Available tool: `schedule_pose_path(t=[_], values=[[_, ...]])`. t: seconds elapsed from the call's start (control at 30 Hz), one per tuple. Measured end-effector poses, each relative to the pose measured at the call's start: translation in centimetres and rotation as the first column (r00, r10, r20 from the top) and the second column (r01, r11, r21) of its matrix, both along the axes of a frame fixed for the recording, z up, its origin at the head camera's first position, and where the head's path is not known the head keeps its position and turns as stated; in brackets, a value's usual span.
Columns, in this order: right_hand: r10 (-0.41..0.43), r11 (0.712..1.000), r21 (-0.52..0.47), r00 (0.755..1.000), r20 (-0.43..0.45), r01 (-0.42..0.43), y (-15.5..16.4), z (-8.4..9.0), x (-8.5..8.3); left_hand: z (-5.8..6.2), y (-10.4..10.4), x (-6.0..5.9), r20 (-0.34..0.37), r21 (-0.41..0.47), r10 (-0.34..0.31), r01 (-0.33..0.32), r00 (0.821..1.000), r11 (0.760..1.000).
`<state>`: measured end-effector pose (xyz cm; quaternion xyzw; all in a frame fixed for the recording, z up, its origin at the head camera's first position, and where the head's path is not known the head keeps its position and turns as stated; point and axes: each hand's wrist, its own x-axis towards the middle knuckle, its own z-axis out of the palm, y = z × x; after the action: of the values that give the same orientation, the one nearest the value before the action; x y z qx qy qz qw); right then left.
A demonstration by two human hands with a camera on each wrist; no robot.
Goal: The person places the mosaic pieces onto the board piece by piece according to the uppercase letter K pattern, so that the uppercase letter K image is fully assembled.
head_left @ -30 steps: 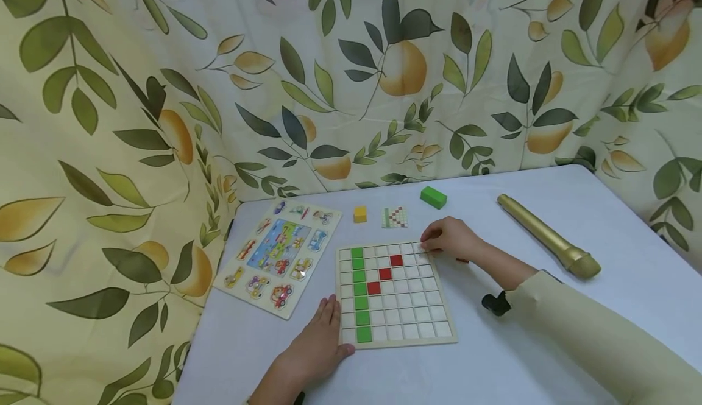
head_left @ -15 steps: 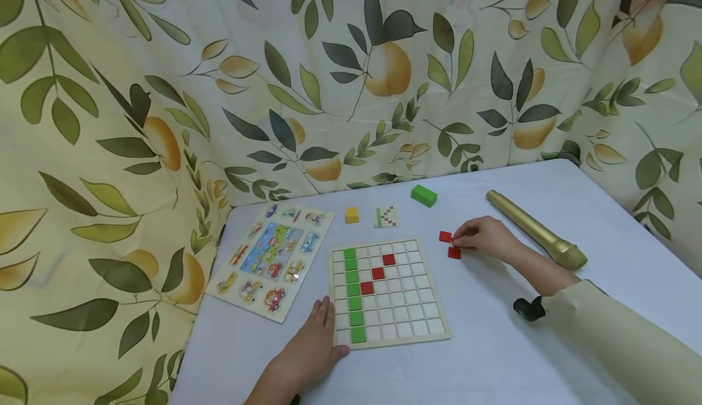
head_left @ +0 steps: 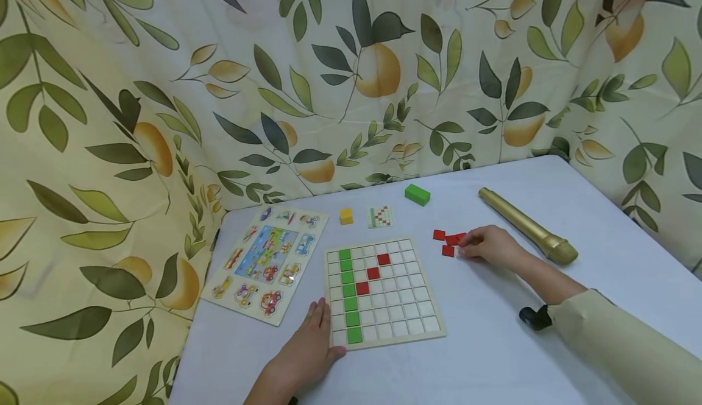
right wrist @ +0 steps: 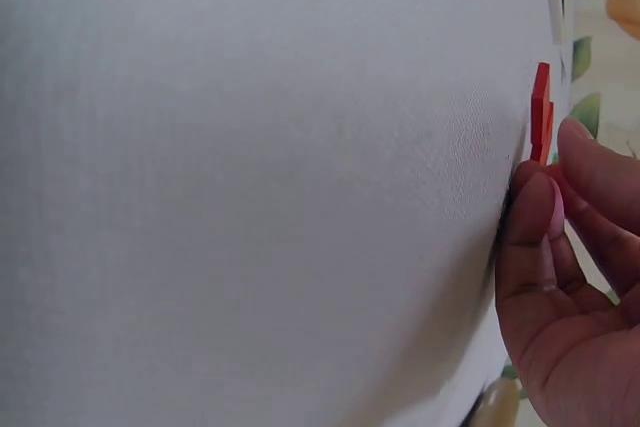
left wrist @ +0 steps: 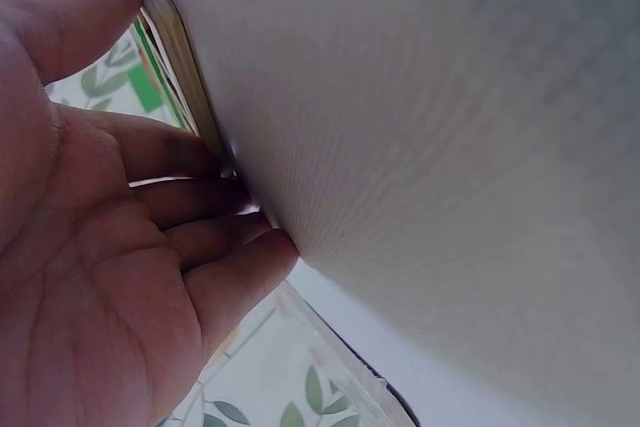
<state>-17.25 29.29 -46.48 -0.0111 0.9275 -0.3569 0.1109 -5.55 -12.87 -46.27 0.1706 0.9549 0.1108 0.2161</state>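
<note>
In the head view, a square wooden grid board [head_left: 384,335] lies flat, with a column of green tiles [head_left: 351,303] and a short diagonal of red tiles [head_left: 373,273] among white squares. My left hand [head_left: 307,344] rests against its left edge, fingers extended and thumb at the near corner; the left wrist view has the fingertips touching the edge. Right of the board, my right hand [head_left: 490,246] is at a small cluster of loose red tiles [head_left: 448,251]. The right wrist view shows thumb and fingertips pinching a red tile [right wrist: 557,177], mostly hidden, beside other red tiles [right wrist: 541,107].
A picture puzzle board [head_left: 276,320] lies left of the grid. Behind the grid are a yellow block [head_left: 346,216], a small pattern card [head_left: 381,216] and a green block [head_left: 417,195]. A gold microphone [head_left: 526,225] lies at the right. Patterned curtains [head_left: 263,149] surround the table.
My right hand has moved right from the board's upper right corner to the loose red tiles, and more of them show now. The left hand stays at the board's edge. The head view has shifted slightly.
</note>
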Motion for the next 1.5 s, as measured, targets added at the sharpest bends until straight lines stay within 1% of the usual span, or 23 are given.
schedule_pose_path(t=[0.17,0.37,0.63,0.83,0.97,1.13,1.33,1.5], values=[[0.019,1.000,0.003,1.000,-0.008,-0.019,-0.9,0.0,-0.2,0.0,-0.1,0.0,-0.004,0.009,0.000,0.000,1.000,1.000],[0.023,1.000,0.013,1.000,-0.016,-0.022,-1.7,-0.1,-0.6,-0.2,-0.1,-0.1,0.005,0.017,0.012,-0.012,1.000,1.000],[0.053,0.996,0.069,0.995,-0.081,-0.047,-2.8,-0.3,-0.9,-0.4,-0.3,-0.2,-0.005,0.019,-0.003,0.003,1.000,1.000],[0.050,0.997,0.065,0.992,-0.115,-0.043,-3.4,0.0,-0.8,-0.5,-0.3,-0.2,-0.008,0.015,0.002,-0.002,1.000,1.000],[0.055,0.998,0.041,0.991,-0.119,-0.050,-3.6,0.0,-1.0,-0.2,-0.2,-0.2,-0.007,0.015,0.003,-0.003,1.000,1.000],[0.074,0.997,-0.017,0.992,-0.103,-0.076,-4.2,0.4,-1.9,-0.2,-0.3,-0.3,0.001,0.009,0.015,-0.015,1.000,1.000],[0.084,0.992,-0.089,0.995,-0.054,-0.089,-5.7,1.1,-3.0,-0.6,-0.3,-0.4,-0.010,-0.006,0.002,-0.002,1.000,1.000],[0.089,0.990,-0.105,0.996,-0.025,-0.091,-7.5,1.4,-3.9,-0.8,-0.4,-0.5,-0.012,-0.009,-0.004,0.004,1.000,1.000]])
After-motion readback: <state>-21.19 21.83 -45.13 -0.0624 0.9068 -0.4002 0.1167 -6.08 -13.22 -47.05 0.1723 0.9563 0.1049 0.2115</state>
